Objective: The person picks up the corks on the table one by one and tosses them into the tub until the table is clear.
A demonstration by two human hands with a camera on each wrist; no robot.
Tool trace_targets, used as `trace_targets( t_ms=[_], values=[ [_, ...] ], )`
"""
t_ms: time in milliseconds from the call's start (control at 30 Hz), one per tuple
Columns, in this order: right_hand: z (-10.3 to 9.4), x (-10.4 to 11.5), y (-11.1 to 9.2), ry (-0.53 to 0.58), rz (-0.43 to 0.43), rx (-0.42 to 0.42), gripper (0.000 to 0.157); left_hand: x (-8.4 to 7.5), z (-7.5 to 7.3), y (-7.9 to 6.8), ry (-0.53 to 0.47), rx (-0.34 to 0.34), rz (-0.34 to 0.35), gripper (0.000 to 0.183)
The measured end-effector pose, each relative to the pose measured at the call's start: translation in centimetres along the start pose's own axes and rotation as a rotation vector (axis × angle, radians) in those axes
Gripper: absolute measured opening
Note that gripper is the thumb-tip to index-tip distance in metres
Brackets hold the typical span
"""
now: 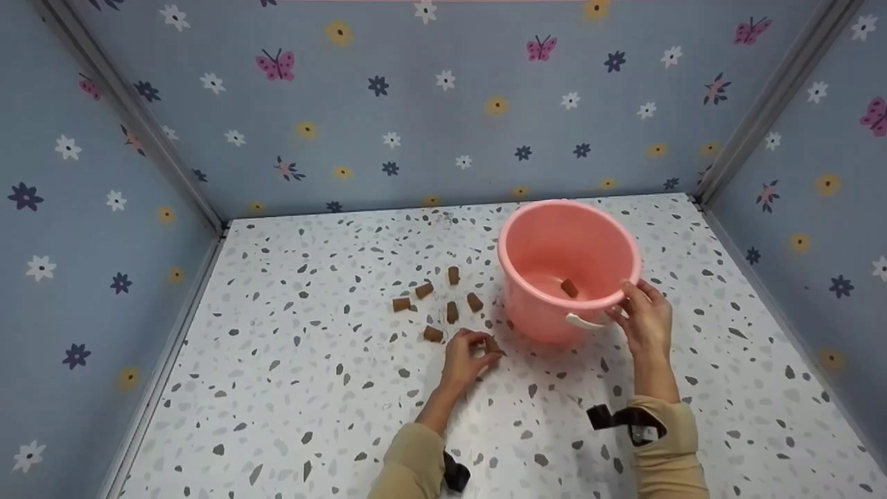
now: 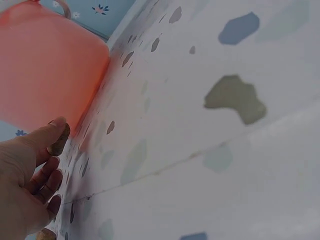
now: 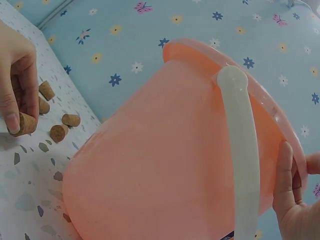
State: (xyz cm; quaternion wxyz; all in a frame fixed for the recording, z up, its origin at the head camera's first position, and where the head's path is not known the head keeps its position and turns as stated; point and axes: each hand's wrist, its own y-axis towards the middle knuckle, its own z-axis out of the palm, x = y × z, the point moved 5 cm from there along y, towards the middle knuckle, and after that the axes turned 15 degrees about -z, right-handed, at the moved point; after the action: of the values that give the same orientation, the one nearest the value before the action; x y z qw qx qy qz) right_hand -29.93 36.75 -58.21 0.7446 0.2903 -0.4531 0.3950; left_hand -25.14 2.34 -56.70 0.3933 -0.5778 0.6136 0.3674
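My left hand (image 1: 466, 359) pinches a cork (image 2: 60, 141) between thumb and fingers, low over the speckled table, just left of the bucket. A pink bucket (image 1: 547, 319) stands at the right with one cork (image 1: 569, 287) lying on its inside bottom. My right hand (image 1: 646, 322) grips the bucket's near right rim, thumb outside, as the right wrist view (image 3: 295, 200) also shows in part. The bucket's white handle (image 3: 240, 150) hangs down on the near side. Several loose corks (image 1: 452, 312) lie on the table left of the bucket.
The white speckled table (image 1: 291, 402) is bounded by blue flowered panels (image 1: 388, 90) at the back and both sides, with grey metal posts (image 1: 138, 132) at the corners. Black straps (image 1: 456, 473) sit on both wrists over tan sleeves.
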Motion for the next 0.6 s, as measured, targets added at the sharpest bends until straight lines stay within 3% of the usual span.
trace_targets(
  t_ms=[167,233,267,367,467,500,600],
  values=[
    [-1.3,-2.2,1.7,0.024,-0.074,-0.029,0.056,-0.5,-0.3,0.0,-0.019,-0.016,0.061,0.024],
    [-1.2,-2.0,1.5,0.049,-0.085,-0.012,0.053,-0.8,-0.4,0.0,-0.028,-0.016,0.073,0.024],
    [0.1,-0.4,0.3,0.041,-0.057,-0.022,0.051,-0.9,-0.5,-0.1,-0.035,-0.015,0.079,0.025],
    [0.2,-0.2,0.1,0.052,-0.066,-0.009,0.050,-1.3,-0.7,-0.1,-0.052,-0.013,0.081,0.030],
    [0.1,-0.4,0.3,0.056,-0.070,-0.026,0.051,-1.8,-1.0,-0.1,-0.052,-0.021,0.090,0.033],
    [-1.1,-2.1,1.5,0.070,-0.108,-0.008,0.051,-2.0,-1.1,-0.1,-0.048,-0.024,0.090,0.033],
    [-1.1,-2.1,1.5,0.073,-0.119,-0.007,0.051,-2.6,-1.3,-0.2,-0.043,-0.026,0.104,0.033]
  ],
)
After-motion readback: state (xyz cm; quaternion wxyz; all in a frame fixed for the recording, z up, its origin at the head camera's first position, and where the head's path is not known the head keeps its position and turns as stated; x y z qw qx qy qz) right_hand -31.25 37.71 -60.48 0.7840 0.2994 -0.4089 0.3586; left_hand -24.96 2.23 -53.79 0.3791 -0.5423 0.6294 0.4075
